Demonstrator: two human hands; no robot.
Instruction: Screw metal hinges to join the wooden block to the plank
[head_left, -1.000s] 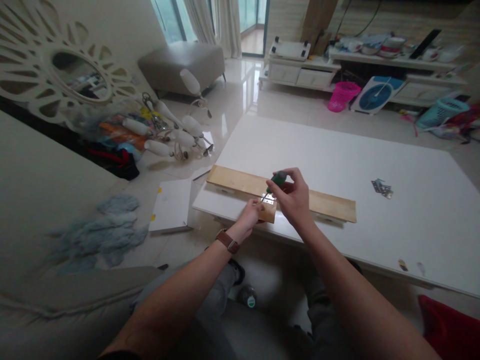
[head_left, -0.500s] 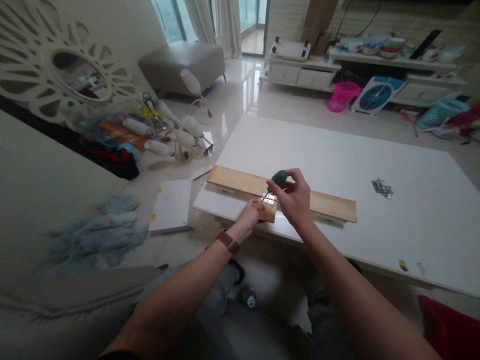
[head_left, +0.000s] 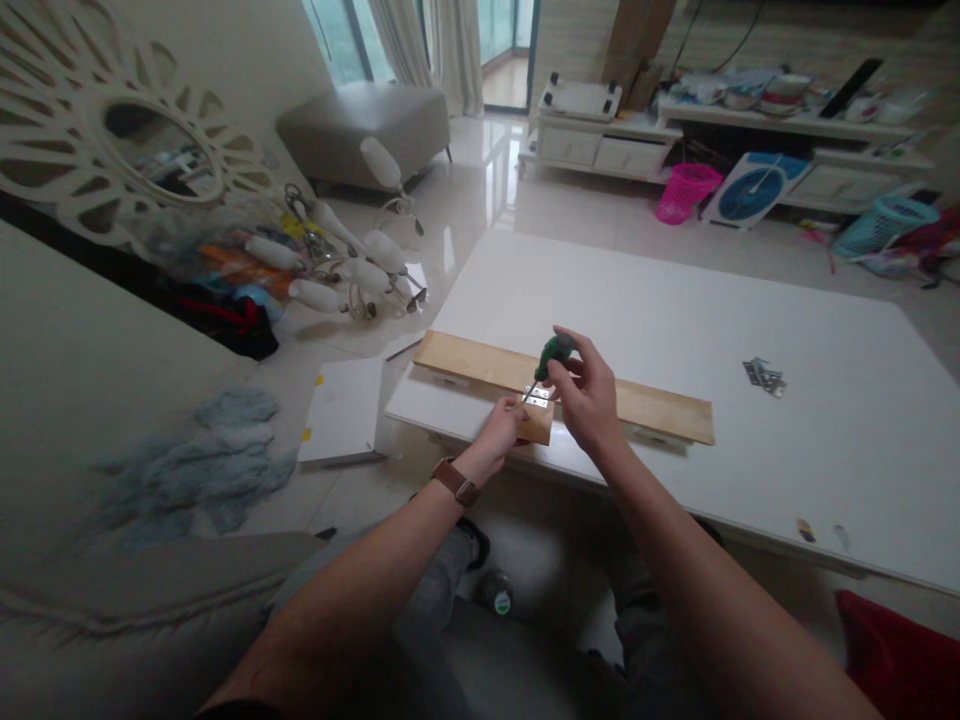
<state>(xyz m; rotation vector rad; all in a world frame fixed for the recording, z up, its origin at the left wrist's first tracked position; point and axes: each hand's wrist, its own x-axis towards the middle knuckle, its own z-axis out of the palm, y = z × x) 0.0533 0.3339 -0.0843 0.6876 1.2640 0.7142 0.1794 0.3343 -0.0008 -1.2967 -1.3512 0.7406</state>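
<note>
I am logging my right hand (head_left: 589, 400) gripping a green-handled screwdriver (head_left: 553, 352). Its tip is standing on a small silver metal hinge (head_left: 537, 397). My left hand (head_left: 501, 428), fingers narrow, is pinching that hinge onto a long pale wooden plank (head_left: 660, 408) along the white table's (head_left: 675, 300) near-left edge.

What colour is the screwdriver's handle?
Green. The screwdriver handle shows best in the head view, held in the right hand.

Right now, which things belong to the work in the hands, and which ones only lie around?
In use: right hand with green-handled screwdriver; left hand holding small wooden block; metal hinge; long wooden board.
Lying about: loose metal fittings on white table; chandelier, white panel, pink basket on floor.
</note>
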